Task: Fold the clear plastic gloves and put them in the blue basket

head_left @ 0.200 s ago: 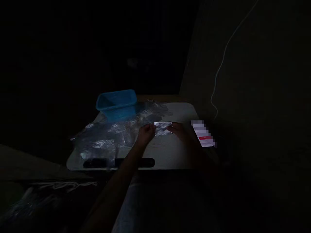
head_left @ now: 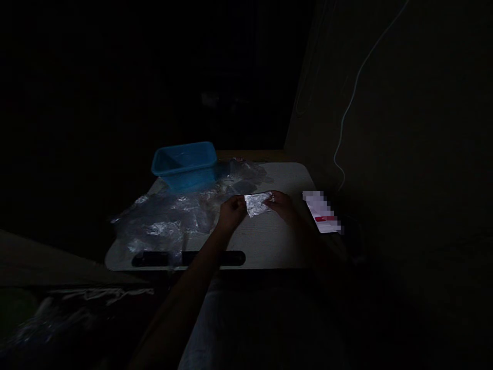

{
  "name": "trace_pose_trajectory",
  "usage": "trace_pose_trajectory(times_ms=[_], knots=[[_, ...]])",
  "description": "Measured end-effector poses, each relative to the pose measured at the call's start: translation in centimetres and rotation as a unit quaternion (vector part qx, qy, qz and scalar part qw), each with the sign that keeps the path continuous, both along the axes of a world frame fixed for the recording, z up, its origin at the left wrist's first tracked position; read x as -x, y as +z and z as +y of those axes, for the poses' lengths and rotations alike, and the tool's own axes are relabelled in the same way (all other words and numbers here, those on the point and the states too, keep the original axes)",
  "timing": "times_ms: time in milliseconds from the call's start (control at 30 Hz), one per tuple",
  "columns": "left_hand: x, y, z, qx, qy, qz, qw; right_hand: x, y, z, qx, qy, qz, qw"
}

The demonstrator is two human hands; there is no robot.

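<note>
On table | blue basin, plastic | lit screen alongside | left fingers, right fingers pinch silvery sheet

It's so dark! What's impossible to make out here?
All in the head view:
Shiny wrapper: parts covered by the left hand and right hand.
Clear plastic: number of pieces, hidden by overlap.
Blue bin: floor, behind its near wall and in shadow.
Lit screen: writing, too small, partly masked by squares.
Pale cord: upper end, cut by the top edge.

Bare hands, bare left forearm
</note>
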State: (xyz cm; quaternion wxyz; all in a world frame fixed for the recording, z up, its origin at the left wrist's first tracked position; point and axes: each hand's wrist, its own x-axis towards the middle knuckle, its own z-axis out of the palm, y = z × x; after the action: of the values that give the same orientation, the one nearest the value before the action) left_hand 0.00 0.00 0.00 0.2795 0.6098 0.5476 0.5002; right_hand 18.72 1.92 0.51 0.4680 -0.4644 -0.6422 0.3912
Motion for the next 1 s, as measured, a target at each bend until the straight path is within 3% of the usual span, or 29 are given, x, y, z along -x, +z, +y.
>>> trace_pose_trajectory(times_ms=[100, 200, 300, 500, 633, 833, 1000], knots=[[-0.2, 0.9, -0.7, -0.055, -0.002, 0.162, 0.985, -0.5, -0.4, 0.1, -0.028, -0.033, -0.055, 0.998], [-0.6, 2.1, -1.6, -0.105, -0.063, 0.361, 0.924, -1.1, -0.3, 0.0, -0.045, -0.060, -0.129, 0.989], [-1.1, 2.6, -2.2, -0.125, -0.094, 0.456, 0.876, -1.5, -0.2, 0.0, -0.061, -0.084, -0.200, 0.974], [-1.5, 2.4, -2.2, -0.111, -0.114, 0.502, 0.850, -1.8, -0.3, 0.2, -0.096, -0.111, -0.243, 0.959], [-1.7, 2.5, -2.3, -0.096, -0.115, 0.511, 0.847, -1.6, 0.6, -0.8, -0.193, -0.169, -0.292, 0.921], [-1.7, 2.3, -2.3, -0.111, -0.103, 0.504, 0.851, 1.0, 1.7, -3.5, -0.257, 0.003, -0.450, 0.855], [-1.7, 2.1, -2.2, -0.099, -0.106, 0.503, 0.852, 1.8, 1.0, -4.3, -0.226, 0.024, -0.527, 0.819]])
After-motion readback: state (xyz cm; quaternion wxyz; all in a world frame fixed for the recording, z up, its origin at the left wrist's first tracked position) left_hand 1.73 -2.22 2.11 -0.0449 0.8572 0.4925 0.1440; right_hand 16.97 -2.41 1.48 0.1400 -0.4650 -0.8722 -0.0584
